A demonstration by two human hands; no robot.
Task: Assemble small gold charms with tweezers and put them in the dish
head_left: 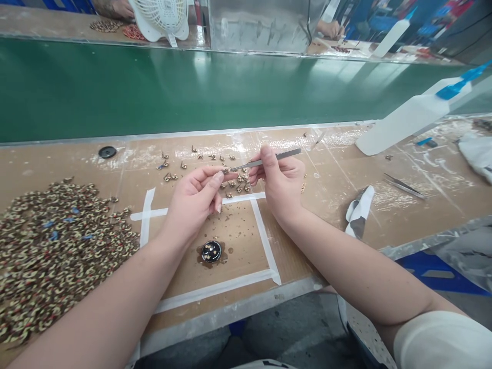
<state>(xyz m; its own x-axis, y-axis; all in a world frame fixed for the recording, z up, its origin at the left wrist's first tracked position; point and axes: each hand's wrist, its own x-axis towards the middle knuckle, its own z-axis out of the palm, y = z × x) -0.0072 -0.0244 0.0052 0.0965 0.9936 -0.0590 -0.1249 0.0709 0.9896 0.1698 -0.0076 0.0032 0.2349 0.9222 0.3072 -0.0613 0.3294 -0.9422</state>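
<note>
My left hand (198, 197) is closed, pinching a tiny brownish piece (226, 171) between thumb and fingertips. In my right hand (282, 182) is a pair of metal tweezers (279, 156), whose tips meet the tiny piece at my left fingertips. Below and around my fingers, several small gold-and-brown pieces (242, 179) lie scattered on the cardboard. Nearer to me, inside a white tape outline (265, 241), sits a small black round dish (211, 251) with dark liquid and a few pale bits in it. Fine details of the pinched piece are too small to tell.
A large heap of small brown-and-cream pieces (65, 251) covers the left. A black round lid (107, 152) lies behind it. To the right are a white bottle (407, 120), a second pair of tweezers (405, 186) and a crumpled white scrap (360, 211). A green belt (154, 92) runs beyond.
</note>
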